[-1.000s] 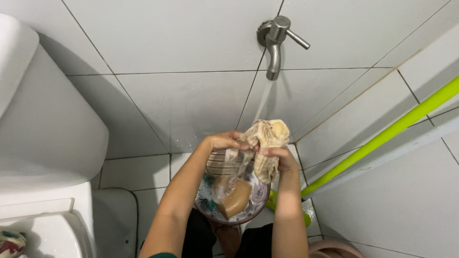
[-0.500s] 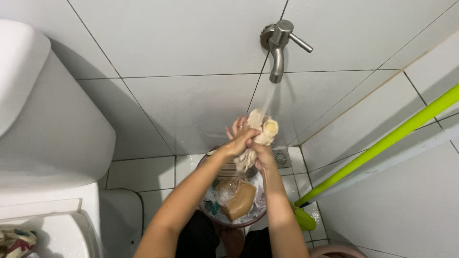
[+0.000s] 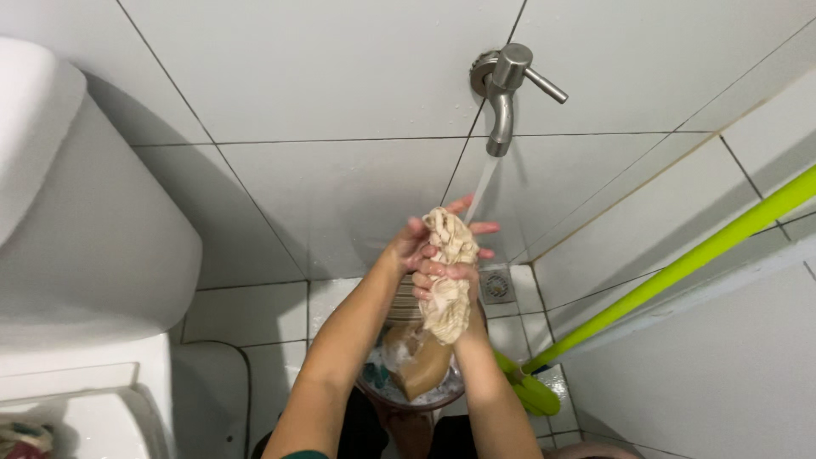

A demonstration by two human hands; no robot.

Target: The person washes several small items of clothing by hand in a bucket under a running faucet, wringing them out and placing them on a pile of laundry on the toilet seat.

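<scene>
Head view: a person stands in a white-tiled bathroom corner and looks down at both hands under a running wall tap (image 3: 503,89).
Cloth: a cream, twisted rag (image 3: 448,276) sits bunched between the two hands, directly under the thin stream of water (image 3: 481,183).
Left hand: the left hand (image 3: 414,246) is closed around the upper part of the rag, some fingers spread toward the stream.
Right hand: the right hand (image 3: 444,280) grips the rag's middle, fingers curled tight over it.
Below: a round clear bucket (image 3: 416,374) stands on the floor under the hands, with suds, a brown object and something teal inside; what these are I cannot tell.
Nearby: a floor drain (image 3: 497,286) lies just beside the bucket; a lime-green mop handle (image 3: 680,268) leans across the right wall, its foot near the bucket; a white toilet (image 3: 85,280) fills the left.
Risk, splash: water striking the rag probably sprays past the bucket rim, wetting the tiles and making them slippery.
Risk, drop: a soapy rag could slip from the grip and land outside the bucket.
Risk, knock: an elbow swinging right might catch the mop handle and topple it.
</scene>
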